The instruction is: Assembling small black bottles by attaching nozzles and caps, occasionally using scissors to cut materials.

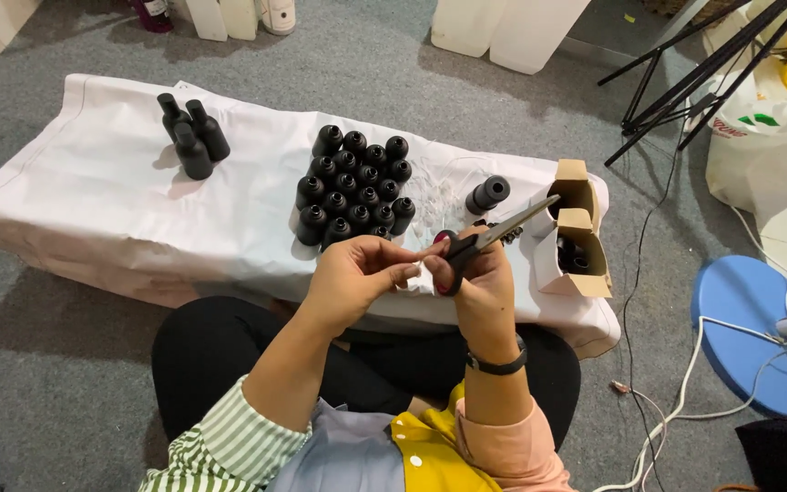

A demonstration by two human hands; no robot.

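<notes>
My right hand point(480, 282) grips a pair of scissors point(494, 239) with dark red-and-black handles, blades pointing up and to the right. My left hand point(357, 273) is pinched shut beside it, fingertips touching something small near the scissor handles; what it holds is too small to tell. Both hands hover over the near edge of a low table covered in white cloth point(111, 191). Behind the hands stands a cluster of several black bottles point(355, 187). One black bottle point(487, 194) lies on its side to the right.
Three black bottles point(192, 137) stand at the table's left. Two open cardboard boxes point(577, 239) sit at the right end. A blue round stool point(753, 330), white cables, black tripod legs point(685, 77) and a white bag point(762, 137) occupy the grey carpet on the right.
</notes>
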